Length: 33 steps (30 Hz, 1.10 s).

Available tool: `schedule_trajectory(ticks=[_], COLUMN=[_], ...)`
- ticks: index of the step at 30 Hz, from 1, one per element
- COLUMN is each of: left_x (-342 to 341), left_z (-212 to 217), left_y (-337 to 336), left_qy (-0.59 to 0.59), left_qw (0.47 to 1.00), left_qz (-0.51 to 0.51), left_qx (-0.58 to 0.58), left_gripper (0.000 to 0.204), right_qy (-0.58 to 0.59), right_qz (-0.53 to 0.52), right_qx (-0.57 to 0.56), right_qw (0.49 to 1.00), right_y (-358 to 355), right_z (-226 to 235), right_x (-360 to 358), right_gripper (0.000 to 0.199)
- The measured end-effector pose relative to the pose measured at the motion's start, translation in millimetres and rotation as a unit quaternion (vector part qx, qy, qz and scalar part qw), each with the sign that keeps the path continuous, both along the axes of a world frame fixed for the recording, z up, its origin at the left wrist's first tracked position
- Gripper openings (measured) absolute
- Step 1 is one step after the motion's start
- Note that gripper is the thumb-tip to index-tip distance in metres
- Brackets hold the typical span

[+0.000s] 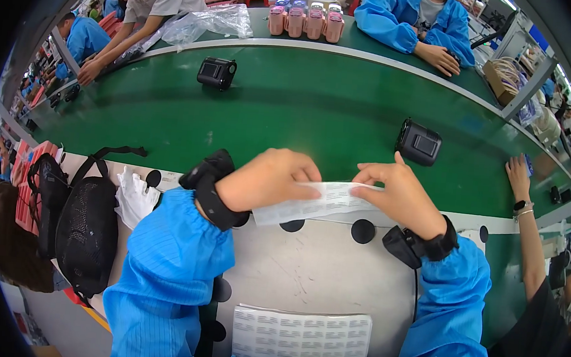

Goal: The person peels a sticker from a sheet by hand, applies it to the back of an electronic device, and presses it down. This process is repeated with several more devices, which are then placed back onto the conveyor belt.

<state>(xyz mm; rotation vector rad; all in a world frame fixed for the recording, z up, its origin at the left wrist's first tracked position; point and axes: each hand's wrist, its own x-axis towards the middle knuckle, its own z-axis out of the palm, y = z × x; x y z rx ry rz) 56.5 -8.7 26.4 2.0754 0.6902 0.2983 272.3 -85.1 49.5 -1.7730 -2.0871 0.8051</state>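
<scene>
A whitish strip of printed labels (331, 199) is stretched between my hands, above the far edge of the pale worktop. My left hand (267, 178) pinches it near its middle, and its left end hangs past those fingers. At the right end, my right hand (406, 196) grips the strip between thumb and fingers. Closer to me, a stack of printed label sheets (299, 344) lies flat on the worktop (312, 268). Beyond my right hand, a black boxy device (419, 143) stands on the green conveyor belt (303, 123).
Another black device (216, 73) sits farther left on the belt. Black mesh bags (86, 237) and a white glove (136, 197) lie at my left. Pink-cased items (306, 22) stand across the belt. At right, a co-worker's arm (527, 221) reaches over the belt.
</scene>
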Motion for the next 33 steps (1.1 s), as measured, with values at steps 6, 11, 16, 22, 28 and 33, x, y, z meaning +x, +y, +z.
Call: schedule_trajectory(ticks=[6, 11, 16, 22, 28, 33], left_x=[-6, -2, -1, 0, -2, -13], left_z=[9, 8, 3, 0, 5, -7], left_y=[6, 4, 6, 7, 6, 4], left_qy=[0.027, -0.001, -0.035, -0.072, -0.106, -0.030], left_qw=[0.998, 0.997, 0.995, 0.984, 0.963, 0.979], left_qz=[0.055, 0.069, 0.075, 0.073, 0.083, 0.059], left_qx=[-0.026, -0.041, -0.063, -0.145, -0.234, -0.193], left_gripper=[0.023, 0.025, 0.025, 0.025, 0.025, 0.027], right_qy=[0.050, -0.009, -0.021, -0.009, 0.009, 0.171], right_qz=[-0.070, -0.116, -0.121, -0.118, -0.086, -0.073], right_qx=[0.129, 0.270, 0.354, 0.375, 0.395, 0.302], right_qw=[0.988, 0.956, 0.927, 0.919, 0.915, 0.935], right_y=[0, 2, 2, 3, -1, -8], right_z=[-20, -27, -30, -29, -21, -3], right_x=[-4, -11, -15, -16, -19, -16], right_gripper=[0.016, 0.012, 0.010, 0.009, 0.007, 0.004])
